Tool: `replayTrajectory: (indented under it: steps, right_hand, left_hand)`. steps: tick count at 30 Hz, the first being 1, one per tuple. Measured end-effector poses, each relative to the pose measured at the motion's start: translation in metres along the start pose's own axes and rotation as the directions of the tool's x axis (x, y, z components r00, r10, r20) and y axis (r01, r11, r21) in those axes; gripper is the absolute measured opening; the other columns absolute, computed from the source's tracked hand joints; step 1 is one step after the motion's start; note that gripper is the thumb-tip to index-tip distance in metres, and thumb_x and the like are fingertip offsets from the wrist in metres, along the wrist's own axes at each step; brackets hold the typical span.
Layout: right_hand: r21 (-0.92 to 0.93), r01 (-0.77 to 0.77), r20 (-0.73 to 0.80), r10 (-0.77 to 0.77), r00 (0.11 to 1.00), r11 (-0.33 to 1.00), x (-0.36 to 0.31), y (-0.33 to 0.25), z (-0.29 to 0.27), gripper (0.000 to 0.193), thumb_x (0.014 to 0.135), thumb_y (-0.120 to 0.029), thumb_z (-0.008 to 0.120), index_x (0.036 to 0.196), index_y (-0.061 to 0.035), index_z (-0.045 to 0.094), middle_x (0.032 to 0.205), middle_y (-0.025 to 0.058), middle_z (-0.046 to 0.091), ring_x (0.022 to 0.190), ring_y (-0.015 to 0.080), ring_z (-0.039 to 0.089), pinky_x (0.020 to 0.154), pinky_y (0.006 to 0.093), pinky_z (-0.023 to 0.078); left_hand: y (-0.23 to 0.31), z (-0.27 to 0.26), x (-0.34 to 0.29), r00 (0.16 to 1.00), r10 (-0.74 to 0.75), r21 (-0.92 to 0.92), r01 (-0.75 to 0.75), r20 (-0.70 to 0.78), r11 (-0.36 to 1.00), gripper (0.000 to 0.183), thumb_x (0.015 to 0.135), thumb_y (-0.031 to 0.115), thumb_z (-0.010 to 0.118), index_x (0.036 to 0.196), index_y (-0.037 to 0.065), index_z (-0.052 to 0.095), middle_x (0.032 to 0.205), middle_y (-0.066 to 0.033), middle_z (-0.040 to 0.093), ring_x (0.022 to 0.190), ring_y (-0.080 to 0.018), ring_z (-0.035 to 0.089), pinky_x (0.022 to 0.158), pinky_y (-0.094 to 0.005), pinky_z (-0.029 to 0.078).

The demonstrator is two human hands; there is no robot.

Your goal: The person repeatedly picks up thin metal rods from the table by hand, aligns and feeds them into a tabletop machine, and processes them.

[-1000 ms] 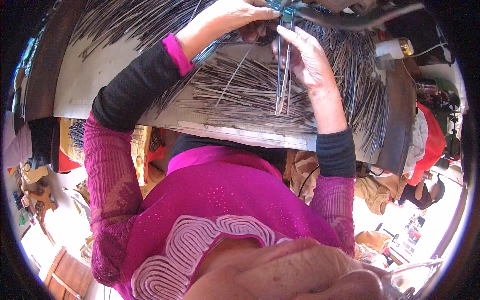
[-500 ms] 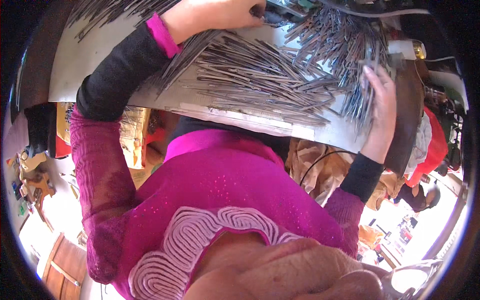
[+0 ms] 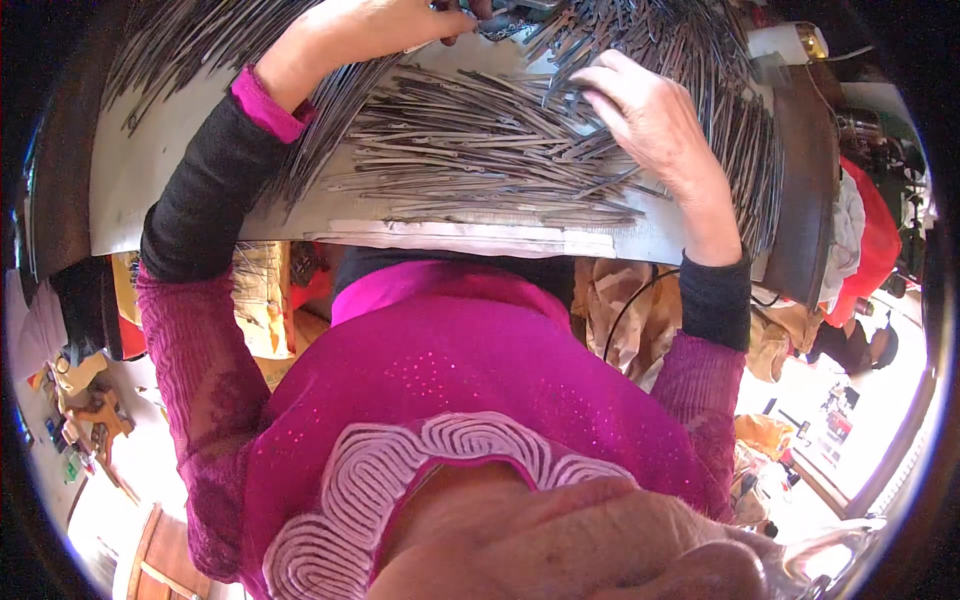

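Observation:
My left hand [image 3: 405,25] is at the top edge, its fingers curled and closed beside a dark metal fixture [image 3: 510,22]. Whatever its darkened fingertips grip is hidden. Over the right half of the table, my right hand [image 3: 655,115] has its thumb and fingers drawn together around a thin grey metal strip [image 3: 549,96], whose end sticks out at the fingertips. Below and left of that hand spreads a loose pile of flat, narrow metal strips [image 3: 460,145], several with small holes near the ends. A denser heap of strips [image 3: 745,150] lies to its right.
More long strips [image 3: 190,50] lie at the far left of the pale table [image 3: 130,190]. White tape [image 3: 460,238] runs along the near edge. A white cylinder with a yellowish end [image 3: 785,43] is at the back right. Brown paper [image 3: 610,300] sits below the table.
My right hand has moved left from the heap at the right to above the middle pile. The left hand stays near the fixture. The whole view has shifted slightly.

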State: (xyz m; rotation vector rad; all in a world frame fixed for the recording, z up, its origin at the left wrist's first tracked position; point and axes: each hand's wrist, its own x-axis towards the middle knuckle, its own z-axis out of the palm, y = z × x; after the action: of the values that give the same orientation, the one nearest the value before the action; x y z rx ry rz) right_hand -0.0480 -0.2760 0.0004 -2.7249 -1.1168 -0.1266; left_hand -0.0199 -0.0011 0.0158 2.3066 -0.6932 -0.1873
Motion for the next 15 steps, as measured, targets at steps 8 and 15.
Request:
replayTrajectory:
  steps: [8, 15]
  right_hand:
    - [0.148, 0.052, -0.170, -0.026, 0.985, 0.988, 0.016, -0.011, -0.002, 0.011, 0.080, -0.014, 0.063, 0.089, -0.0081, 0.064, 0.090, 0.0048, 0.063, 0.076, 0.0254, 0.063, 0.064, 0.0328, 0.051]
    - [0.743, -0.228, -0.037, 0.380, 0.924, 0.629, 0.031, -0.025, 0.006, 0.017, 0.084, -0.011, 0.064, 0.097, -0.0012, 0.062, 0.079, 0.0046, 0.066, 0.065, 0.0084, 0.059, 0.061, 0.0226, 0.047]
  left_hand:
    - [-0.029, -0.004, 0.001, 0.955, 0.009, -0.591, 0.175, 0.295, 0.788, 0.022, 0.084, 0.008, 0.054, 0.101, -0.004, 0.062, 0.070, 0.0006, 0.058, 0.057, -0.0044, 0.049, 0.050, -0.0205, 0.041]
    - [-0.005, -0.010, -0.002, 0.965, -0.114, -0.460, 0.214, 0.236, 0.862, 0.022, 0.084, 0.015, 0.065, 0.096, -0.003, 0.067, 0.062, 0.0022, 0.056, 0.052, -0.0035, 0.047, 0.046, -0.0210, 0.038]
